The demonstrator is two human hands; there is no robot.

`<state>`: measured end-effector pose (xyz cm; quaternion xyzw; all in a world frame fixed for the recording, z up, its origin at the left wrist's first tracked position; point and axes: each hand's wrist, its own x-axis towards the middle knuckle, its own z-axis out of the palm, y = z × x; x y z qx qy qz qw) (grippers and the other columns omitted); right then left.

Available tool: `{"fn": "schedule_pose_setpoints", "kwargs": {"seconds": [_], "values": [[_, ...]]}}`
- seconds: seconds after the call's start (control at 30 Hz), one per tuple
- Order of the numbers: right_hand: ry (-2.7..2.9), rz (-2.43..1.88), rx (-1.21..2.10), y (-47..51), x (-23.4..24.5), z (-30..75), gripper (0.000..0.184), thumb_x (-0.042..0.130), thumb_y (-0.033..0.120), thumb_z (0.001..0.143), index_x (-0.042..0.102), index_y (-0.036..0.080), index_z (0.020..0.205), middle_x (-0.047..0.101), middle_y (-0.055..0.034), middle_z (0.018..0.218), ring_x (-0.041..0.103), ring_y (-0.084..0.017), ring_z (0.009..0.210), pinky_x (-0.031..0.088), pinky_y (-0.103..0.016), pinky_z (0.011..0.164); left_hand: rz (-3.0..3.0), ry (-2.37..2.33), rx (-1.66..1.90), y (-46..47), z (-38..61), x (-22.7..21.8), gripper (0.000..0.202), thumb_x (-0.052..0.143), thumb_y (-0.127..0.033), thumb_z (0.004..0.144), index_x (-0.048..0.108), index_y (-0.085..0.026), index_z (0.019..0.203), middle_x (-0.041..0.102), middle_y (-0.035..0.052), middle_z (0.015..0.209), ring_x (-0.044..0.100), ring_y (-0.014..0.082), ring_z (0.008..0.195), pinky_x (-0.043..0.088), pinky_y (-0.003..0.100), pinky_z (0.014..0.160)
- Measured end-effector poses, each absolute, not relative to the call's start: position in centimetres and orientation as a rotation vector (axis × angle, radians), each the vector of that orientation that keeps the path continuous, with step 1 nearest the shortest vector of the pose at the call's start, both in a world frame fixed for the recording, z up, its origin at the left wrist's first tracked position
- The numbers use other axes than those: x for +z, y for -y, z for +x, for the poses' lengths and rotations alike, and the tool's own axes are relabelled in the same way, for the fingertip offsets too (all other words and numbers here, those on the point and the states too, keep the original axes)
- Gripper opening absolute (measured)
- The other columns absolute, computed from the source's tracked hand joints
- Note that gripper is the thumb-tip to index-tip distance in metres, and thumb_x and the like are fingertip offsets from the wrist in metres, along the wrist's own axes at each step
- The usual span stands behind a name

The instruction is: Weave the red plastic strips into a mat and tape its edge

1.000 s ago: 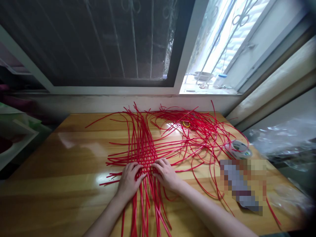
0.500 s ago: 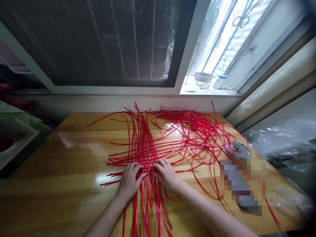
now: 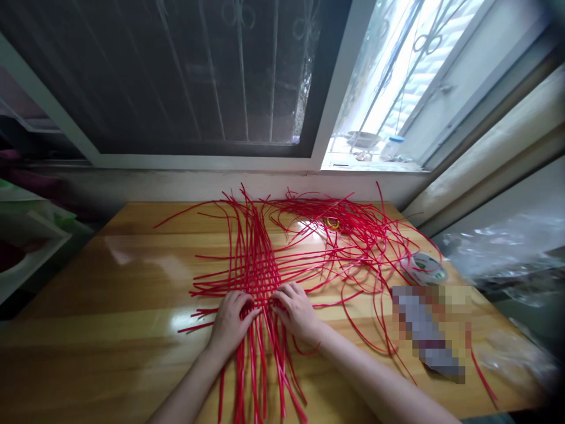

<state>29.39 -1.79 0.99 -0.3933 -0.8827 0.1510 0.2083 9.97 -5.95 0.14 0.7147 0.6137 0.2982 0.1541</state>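
A lattice of red plastic cords (image 3: 262, 277) lies woven over and under on the table, its loose ends fanning out on every side. My left hand (image 3: 232, 318) is bent round the lattice's lower left edge, thumb and fingers pinching the cords there. At the lower right edge my right hand (image 3: 295, 309) grips the cords the same way, with its fingertips curled in and partly hidden. Between the two hands, several cords (image 3: 260, 365) run down toward me.
A tangled heap of loose red cords (image 3: 353, 221) covers the back right of the wooden table (image 3: 110, 306), with a yellow ring (image 3: 332, 223) in it. A tape roll (image 3: 426, 268) lies near the right edge, beside a blurred-out object (image 3: 430, 330). Behind stands a window (image 3: 207, 160).
My left hand has shifted very slightly, its thumb still at the weave. The cords hanging between my hands have moved a little; my right hand stays nearly in place.
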Motion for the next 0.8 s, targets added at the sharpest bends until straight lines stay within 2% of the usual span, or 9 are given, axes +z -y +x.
{"fn": "schedule_pose_setpoints", "kwargs": {"seconds": [0.1, 0.2, 0.37, 0.6, 0.8], "values": [[2.471, -1.113, 0.404, 1.6, 1.1, 29.4, 0.015, 0.056, 0.023, 0.081, 0.057, 0.02, 0.095, 0.056, -0.005, 0.093, 0.045, -0.019, 0.091, 0.039, -0.034, 0.082, 1.984, -1.694, 0.854, 5.6, 8.8, 0.9, 0.024, 0.053, -0.036, 0.08, 0.057, -0.019, 0.097, 0.06, 0.0057, 0.092, 0.055, 0.0195, 0.086, 0.046, 0.036, 0.079], [2.529, -1.055, 0.395, 0.9, 1.3, 29.6, 0.016, 0.057, 0.027, 0.081, 0.059, 0.021, 0.095, 0.057, -0.0048, 0.092, 0.046, -0.019, 0.091, 0.038, -0.034, 0.083, 2.028, -1.545, 0.717, 5.6, 6.4, 2.2, 0.036, 0.053, -0.029, 0.08, 0.051, -0.023, 0.115, 0.055, 0.007, 0.112, 0.051, 0.0201, 0.104, 0.042, 0.037, 0.091], [2.7, -0.81, 0.383, -1.3, 2.1, 29.8, 0.017, 0.058, 0.032, 0.08, 0.063, 0.022, 0.093, 0.059, -0.0042, 0.093, 0.046, -0.019, 0.093, 0.036, -0.034, 0.086, 2.1, -1.46, 0.436, 5.9, 3.2, 3.1, 0.042, 0.054, -0.017, 0.075, 0.054, -0.029, 0.116, 0.049, 0.0057, 0.121, 0.046, 0.0213, 0.112, 0.039, 0.039, 0.096], [2.798, -0.61, 0.474, -2.6, 2.8, 30.1, 0.027, 0.055, 0.038, 0.082, 0.062, 0.019, 0.1, 0.06, -0.0053, 0.093, 0.048, -0.018, 0.093, 0.039, -0.03, 0.084, 2.095, -1.43, 0.421, 5.5, 3.1, 2.4, 0.039, 0.054, -0.022, 0.079, 0.054, -0.031, 0.117, 0.05, 0.0055, 0.118, 0.047, 0.0203, 0.109, 0.04, 0.037, 0.094], [2.73, -0.64, 0.522, -2.3, 2.5, 30.4, 0.024, 0.055, 0.035, 0.082, 0.063, 0.02, 0.099, 0.061, -0.0048, 0.094, 0.049, -0.018, 0.092, 0.039, -0.031, 0.085, 2.153, -1.414, 0.47, 5.8, 3.2, 1.8, 0.035, 0.047, -0.024, 0.084, 0.053, -0.03, 0.118, 0.05, 0.0065, 0.117, 0.047, 0.02, 0.109, 0.041, 0.037, 0.094]]}}
